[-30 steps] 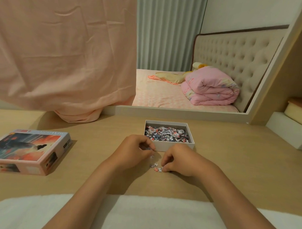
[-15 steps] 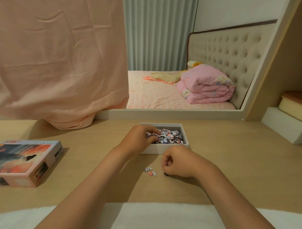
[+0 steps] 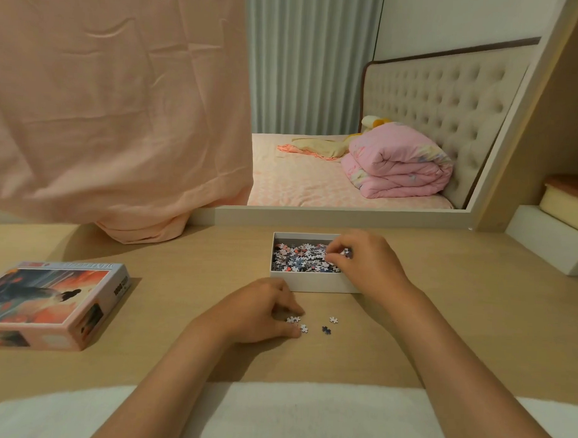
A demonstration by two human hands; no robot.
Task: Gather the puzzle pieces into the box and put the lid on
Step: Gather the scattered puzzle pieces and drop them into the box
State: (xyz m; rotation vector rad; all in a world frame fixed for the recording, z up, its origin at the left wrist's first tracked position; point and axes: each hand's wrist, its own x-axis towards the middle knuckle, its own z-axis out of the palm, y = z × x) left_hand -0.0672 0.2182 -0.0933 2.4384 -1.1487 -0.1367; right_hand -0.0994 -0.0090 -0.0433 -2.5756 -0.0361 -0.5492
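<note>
Over box [image 3: 315, 283], right hand [image 3: 364, 265] with fingers curled among its pieces [image 3: 296, 258], grip unclear, before box, left hand [image 3: 260, 311] pinching loose pieces [image 3: 303, 328]

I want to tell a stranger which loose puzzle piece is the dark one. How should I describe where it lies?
On the light wooden table, look on the near side of the open white cardboard box. A few small loose pieces lie there beside the left hand. The dark blue puzzle piece is the only dark one; its neighbours are pale.
</note>
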